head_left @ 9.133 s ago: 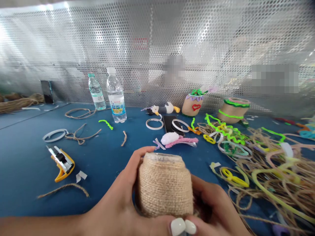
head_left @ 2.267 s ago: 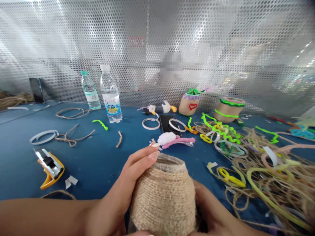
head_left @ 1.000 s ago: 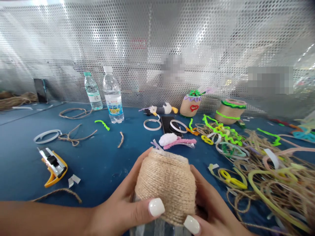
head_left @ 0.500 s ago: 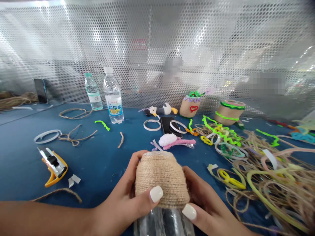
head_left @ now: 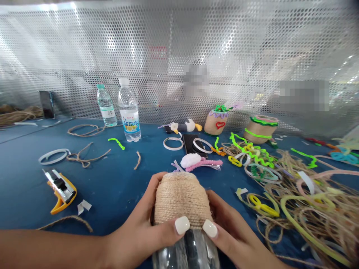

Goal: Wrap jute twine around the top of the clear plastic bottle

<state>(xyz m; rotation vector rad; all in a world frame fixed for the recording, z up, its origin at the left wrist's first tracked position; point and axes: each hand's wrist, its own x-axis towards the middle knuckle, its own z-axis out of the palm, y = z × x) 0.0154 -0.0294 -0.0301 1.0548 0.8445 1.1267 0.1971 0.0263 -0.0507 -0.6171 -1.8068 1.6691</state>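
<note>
Tipped end over end since the earliest view, the twine-wrapped plastic bottle (head_left: pixel 181 200) now points its bare clear plastic end (head_left: pixel 186 252) back toward the person, with the wound section facing away. It is held over the near edge of the blue table (head_left: pixel 25 194), about midway along; whether it touches the surface cannot be seen. Both hands hold it closely: the left hand (head_left: pixel 131 235) and right hand (head_left: pixel 238 233) curve around the twine from either side, with the thumbs (head_left: pixel 182 225) just apart on the coils nearest the bare plastic. It looks light and hollow, stiff yet likely to dent under a hard squeeze. The rough twine offers the surer hold; the smooth plastic looks slippery. The left forearm reaches in low from the left, and the right arm angles in from the lower right.
</note>
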